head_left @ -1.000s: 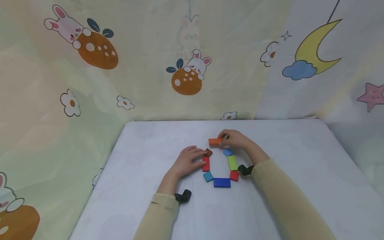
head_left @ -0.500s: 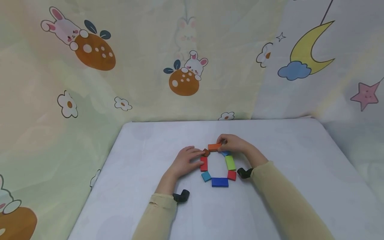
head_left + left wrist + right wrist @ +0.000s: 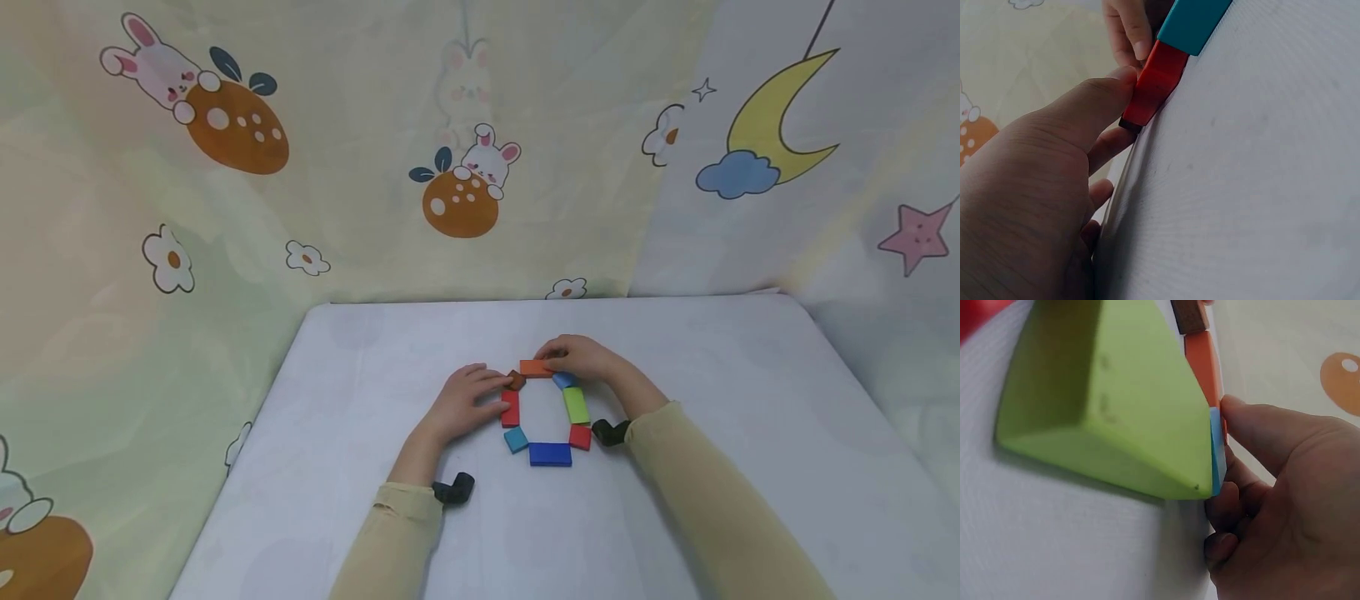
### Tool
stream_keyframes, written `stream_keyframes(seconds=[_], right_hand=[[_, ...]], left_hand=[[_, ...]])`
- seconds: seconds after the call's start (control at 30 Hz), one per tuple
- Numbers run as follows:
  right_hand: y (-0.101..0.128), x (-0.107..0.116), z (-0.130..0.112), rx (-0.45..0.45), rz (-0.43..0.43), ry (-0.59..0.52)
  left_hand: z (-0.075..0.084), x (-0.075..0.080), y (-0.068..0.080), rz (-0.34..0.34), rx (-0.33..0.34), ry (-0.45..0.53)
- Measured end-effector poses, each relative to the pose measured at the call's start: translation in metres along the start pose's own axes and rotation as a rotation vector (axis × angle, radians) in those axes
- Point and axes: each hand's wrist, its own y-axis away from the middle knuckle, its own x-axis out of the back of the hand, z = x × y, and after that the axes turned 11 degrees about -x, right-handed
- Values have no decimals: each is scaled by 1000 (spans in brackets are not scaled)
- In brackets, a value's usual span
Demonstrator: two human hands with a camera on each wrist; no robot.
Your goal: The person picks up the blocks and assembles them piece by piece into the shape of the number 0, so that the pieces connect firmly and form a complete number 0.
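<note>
A ring of coloured blocks lies on the white-covered table. My right hand (image 3: 581,357) pinches the right end of the orange block (image 3: 532,368) at the ring's far side; the right wrist view shows its thumb against that block. Beside it are the light blue block (image 3: 564,380) and the green block (image 3: 1141,406). My left hand (image 3: 468,404) lies at the ring's left with fingers extended. Its thumb touches the long red block (image 3: 1157,81), and a fingertip touches the small brown block (image 3: 517,381). The hands hide parts of the orange, brown and long red blocks.
Nearer me, the ring continues with a teal block (image 3: 516,440), a dark blue block (image 3: 551,454) and a small red block (image 3: 580,437). A patterned cloth (image 3: 360,167) hangs behind the table (image 3: 300,500). Each wrist carries a black camera.
My right hand has brought the orange block toward me, down between the brown and light blue blocks. Its fingers have shifted slightly on the block. The left hand stays at its place.
</note>
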Motion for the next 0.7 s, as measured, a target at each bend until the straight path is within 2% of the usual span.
stream_keyframes(seconds=[0.33,0.7], right_hand=[[1,0,2,5,8,-16],[-2,-2,7,13,11,-10]], left_hand=[[1,0,-1,1,23,13],[0,-1,-1,6,13,13]])
